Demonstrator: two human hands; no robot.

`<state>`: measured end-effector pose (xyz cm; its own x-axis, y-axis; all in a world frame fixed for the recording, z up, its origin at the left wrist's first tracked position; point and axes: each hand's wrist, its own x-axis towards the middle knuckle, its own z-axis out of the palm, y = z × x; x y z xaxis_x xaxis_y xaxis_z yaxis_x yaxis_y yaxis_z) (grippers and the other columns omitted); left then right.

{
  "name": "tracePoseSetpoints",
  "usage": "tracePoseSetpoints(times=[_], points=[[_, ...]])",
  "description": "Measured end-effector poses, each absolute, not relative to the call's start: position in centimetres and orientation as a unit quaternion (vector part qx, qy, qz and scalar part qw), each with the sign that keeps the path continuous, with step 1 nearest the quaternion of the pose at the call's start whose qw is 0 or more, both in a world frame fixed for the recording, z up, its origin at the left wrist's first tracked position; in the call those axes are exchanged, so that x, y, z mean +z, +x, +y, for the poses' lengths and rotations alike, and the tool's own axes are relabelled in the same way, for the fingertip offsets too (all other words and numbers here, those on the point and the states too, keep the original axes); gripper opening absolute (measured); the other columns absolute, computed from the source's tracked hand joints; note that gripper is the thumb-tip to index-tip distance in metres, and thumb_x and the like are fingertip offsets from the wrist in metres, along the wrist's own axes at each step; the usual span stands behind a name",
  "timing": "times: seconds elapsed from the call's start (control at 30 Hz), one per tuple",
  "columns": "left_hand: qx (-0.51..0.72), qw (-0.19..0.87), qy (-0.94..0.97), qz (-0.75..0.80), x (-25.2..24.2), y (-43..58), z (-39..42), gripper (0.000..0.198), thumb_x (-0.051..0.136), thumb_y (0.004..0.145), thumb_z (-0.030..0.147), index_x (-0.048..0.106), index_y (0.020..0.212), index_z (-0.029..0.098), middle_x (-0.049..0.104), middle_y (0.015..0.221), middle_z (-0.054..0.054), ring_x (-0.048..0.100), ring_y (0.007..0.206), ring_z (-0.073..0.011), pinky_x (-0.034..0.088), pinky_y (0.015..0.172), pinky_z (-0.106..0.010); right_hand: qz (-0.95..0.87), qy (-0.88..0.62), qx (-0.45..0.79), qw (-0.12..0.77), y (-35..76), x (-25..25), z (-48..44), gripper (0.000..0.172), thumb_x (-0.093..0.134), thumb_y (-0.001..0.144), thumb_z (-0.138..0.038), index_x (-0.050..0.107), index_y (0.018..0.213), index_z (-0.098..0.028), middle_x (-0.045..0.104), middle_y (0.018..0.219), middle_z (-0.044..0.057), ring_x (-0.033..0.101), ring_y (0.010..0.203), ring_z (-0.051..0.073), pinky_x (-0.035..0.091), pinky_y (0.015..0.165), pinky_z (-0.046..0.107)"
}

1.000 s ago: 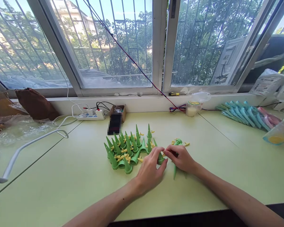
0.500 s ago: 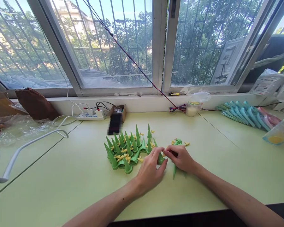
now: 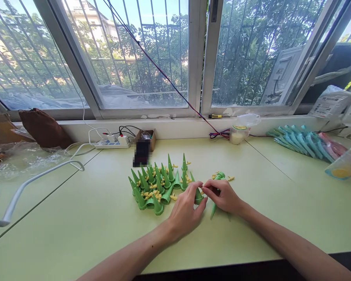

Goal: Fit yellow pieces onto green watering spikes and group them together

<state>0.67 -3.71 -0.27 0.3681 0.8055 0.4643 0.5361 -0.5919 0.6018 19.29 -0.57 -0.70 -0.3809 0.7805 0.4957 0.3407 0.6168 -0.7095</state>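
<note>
My left hand (image 3: 188, 206) is closed round a green plastic cone spike (image 3: 198, 196), which stands partly hidden behind the fingers. At the cone's right side my right hand (image 3: 224, 196) pinches a small yellow valve piece (image 3: 203, 191), mostly covered by the fingertips. Beneath and beyond the right hand lie more green cone spikes (image 3: 220, 175), one with its tip (image 3: 213, 212) pointing toward me. Left of my hands stands a cluster of green cone spikes (image 3: 142, 199), most upright and some tipped over. Yellow valves (image 3: 155, 195) lie among them.
A power strip (image 3: 112, 143) with cables and a small cardboard box (image 3: 152, 139) sit by the window ledge. A lidded jar (image 3: 238, 135) stands at the back. Teal and pink packaged items (image 3: 307, 142) lie at right. A white bent tube (image 3: 26, 187) crosses the left side.
The tip of the green spike below my right hand has swung slightly left. Both hands keep nearly the same place and grip.
</note>
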Motion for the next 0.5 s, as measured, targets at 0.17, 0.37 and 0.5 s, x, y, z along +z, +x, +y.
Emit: tracePoseSetpoints(times=[0.17, 0.37, 0.5], points=[[0.377, 0.174, 0.811, 0.411, -0.63, 0.70, -3.72, 0.033, 0.057, 0.094, 0.022, 0.051, 0.127, 0.022, 0.067, 0.094, -0.002, 0.060, 0.067, -0.0137, 0.049, 0.064, -0.028, -0.791, -0.366, 0.233, 0.430, 19.28, -1.19, -0.23, 0.049, 0.049, 0.103, -0.049, 0.050, 0.063, -0.020, 0.040, 0.053, -0.005, 0.032, 0.050, 0.011, 0.029, 0.049, 0.026], [0.381, 0.169, 0.810, 0.414, -0.65, 0.65, -3.74, 0.034, 0.056, 0.093, 0.020, 0.052, 0.127, 0.022, 0.066, 0.093, -0.002, 0.060, 0.067, -0.0140, 0.050, 0.066, -0.028, -0.790, -0.358, 0.251, 0.429, 19.34, -0.99, -0.47, 0.041, 0.051, 0.102, -0.048, 0.060, 0.073, -0.019, 0.049, 0.057, -0.003, 0.038, 0.051, 0.011, 0.033, 0.050, 0.026], [0.375, 0.175, 0.813, 0.410, -0.60, 0.66, -3.77, 0.033, 0.055, 0.094, 0.021, 0.051, 0.127, 0.022, 0.066, 0.094, -0.003, 0.061, 0.070, -0.0149, 0.050, 0.067, -0.029, -0.791, -0.345, 0.267, 0.430, 19.38, -0.73, -0.63, 0.035, 0.053, 0.101, -0.045, 0.063, 0.079, -0.019, 0.052, 0.059, -0.002, 0.040, 0.051, 0.012, 0.034, 0.050, 0.026]])
